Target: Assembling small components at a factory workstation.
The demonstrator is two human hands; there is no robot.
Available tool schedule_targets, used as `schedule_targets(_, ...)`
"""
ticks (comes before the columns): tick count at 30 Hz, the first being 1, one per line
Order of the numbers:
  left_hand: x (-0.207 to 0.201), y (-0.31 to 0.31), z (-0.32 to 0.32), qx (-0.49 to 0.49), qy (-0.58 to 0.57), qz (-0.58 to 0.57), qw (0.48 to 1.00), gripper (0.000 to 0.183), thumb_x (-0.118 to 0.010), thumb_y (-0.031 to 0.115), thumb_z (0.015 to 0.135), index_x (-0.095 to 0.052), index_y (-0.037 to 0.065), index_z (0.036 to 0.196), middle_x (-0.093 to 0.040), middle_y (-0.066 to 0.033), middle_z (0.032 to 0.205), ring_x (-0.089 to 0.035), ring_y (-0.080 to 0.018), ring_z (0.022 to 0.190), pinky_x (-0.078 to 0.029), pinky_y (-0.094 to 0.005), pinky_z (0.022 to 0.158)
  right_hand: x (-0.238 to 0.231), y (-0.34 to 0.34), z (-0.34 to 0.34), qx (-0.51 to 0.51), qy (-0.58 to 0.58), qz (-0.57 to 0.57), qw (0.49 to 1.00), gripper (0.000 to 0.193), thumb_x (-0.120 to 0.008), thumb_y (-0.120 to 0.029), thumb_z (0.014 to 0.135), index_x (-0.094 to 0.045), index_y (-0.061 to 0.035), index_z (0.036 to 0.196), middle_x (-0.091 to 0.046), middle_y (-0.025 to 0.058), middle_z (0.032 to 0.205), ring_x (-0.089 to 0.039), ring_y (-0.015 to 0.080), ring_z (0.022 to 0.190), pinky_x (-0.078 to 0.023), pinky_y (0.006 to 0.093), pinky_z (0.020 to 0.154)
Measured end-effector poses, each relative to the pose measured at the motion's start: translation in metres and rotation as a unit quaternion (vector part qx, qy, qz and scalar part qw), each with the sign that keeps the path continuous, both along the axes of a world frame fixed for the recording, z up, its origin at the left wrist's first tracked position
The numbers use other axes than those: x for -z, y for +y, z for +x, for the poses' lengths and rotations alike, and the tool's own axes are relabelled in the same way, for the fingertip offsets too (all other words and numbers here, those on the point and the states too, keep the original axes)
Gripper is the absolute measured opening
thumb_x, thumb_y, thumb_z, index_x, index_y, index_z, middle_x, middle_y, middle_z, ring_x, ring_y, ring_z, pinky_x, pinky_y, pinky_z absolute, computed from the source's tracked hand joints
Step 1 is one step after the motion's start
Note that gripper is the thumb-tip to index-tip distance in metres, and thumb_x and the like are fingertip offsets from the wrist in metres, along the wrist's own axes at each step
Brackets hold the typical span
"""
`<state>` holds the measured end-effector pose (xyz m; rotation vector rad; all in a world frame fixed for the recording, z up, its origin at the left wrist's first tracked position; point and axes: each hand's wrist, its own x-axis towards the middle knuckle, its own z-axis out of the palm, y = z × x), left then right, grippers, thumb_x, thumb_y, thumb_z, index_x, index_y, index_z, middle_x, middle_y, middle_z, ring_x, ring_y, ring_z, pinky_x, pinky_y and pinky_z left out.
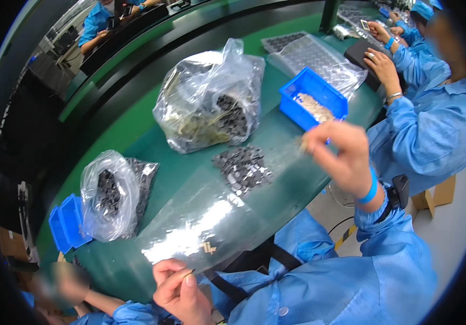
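Note:
Near the table's front edge, my left hand is closed in a pinch on a small thin piece, dark at its tip. My right hand is raised on the right, its thumb and forefinger pressed together on a tiny tan piece, blurred. Just beyond it stands a blue bin with a heap of small beige pieces inside. Several beige strips lie on the table beyond my left hand. Farther in, small black blocks form a loose pile on a clear sheet.
A large clear bag of black parts stands beyond the pile. To the left are a smaller open bag and a blue bin. Bubble-like trays lie at the back. Co-workers sit at right and lower left.

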<state>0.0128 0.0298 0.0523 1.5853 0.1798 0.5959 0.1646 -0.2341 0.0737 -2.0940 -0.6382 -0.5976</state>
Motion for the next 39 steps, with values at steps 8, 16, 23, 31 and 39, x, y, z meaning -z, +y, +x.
schedule_targets(8,-0.039,0.003,0.008,0.047,-0.012,0.275,0.960,0.016,-0.065,-0.007,0.068,-0.065,0.000,0.083,-0.052,-0.0113,0.092,-0.050,-0.0209,0.081,-0.041,-0.0291,0.071,0.004,-0.059,0.059,0.197,-0.094,-0.256,0.942,0.008,-0.060,-0.005,0.076,-0.061,-0.0007,0.083,-0.059,0.0112,0.071,-0.057,0.0220,0.064,-0.043,0.0303,0.057)
schedule_targets(16,-0.034,-0.007,0.028,0.094,-0.190,0.546,0.811,0.033,-0.072,0.000,0.060,-0.064,0.013,0.089,-0.054,-0.0036,0.080,-0.050,-0.0194,0.070,-0.037,-0.0353,0.066,-0.002,0.008,0.002,-0.093,0.091,0.000,0.992,0.007,-0.062,-0.007,0.075,-0.062,-0.0028,0.081,-0.061,0.0074,0.076,-0.058,0.0206,0.073,-0.046,0.0303,0.066)
schedule_targets(23,-0.020,-0.011,0.017,0.128,-0.232,0.655,0.708,0.015,-0.064,0.013,0.067,-0.067,0.019,0.081,-0.047,0.0047,0.081,-0.046,-0.0113,0.079,-0.032,-0.0362,0.087,0.023,0.058,-0.038,-0.443,0.419,0.175,0.773,0.017,-0.060,-0.019,0.084,-0.062,-0.0030,0.088,-0.057,0.0035,0.083,-0.048,0.0114,0.072,-0.040,0.0250,0.066)
schedule_targets(31,-0.014,-0.018,0.027,0.108,-0.257,0.659,0.698,0.017,-0.066,0.013,0.066,-0.066,0.016,0.082,-0.049,0.0025,0.081,-0.047,-0.0114,0.077,-0.035,-0.0358,0.082,0.025,0.054,-0.043,-0.432,0.424,0.160,0.780,0.012,-0.060,-0.015,0.082,-0.060,-0.0028,0.083,-0.057,0.0035,0.082,-0.050,0.0117,0.069,-0.042,0.0262,0.063)
schedule_targets(39,-0.004,-0.026,0.094,0.165,0.007,0.501,0.849,0.029,-0.074,0.011,0.061,-0.062,0.005,0.087,-0.057,-0.0115,0.086,-0.056,-0.0297,0.075,-0.044,-0.0381,0.070,0.036,0.038,-0.026,-0.200,0.252,0.175,0.931,0.006,-0.059,-0.005,0.080,-0.058,-0.0001,0.079,-0.055,0.0064,0.080,-0.053,0.0131,0.071,-0.043,0.0256,0.064)
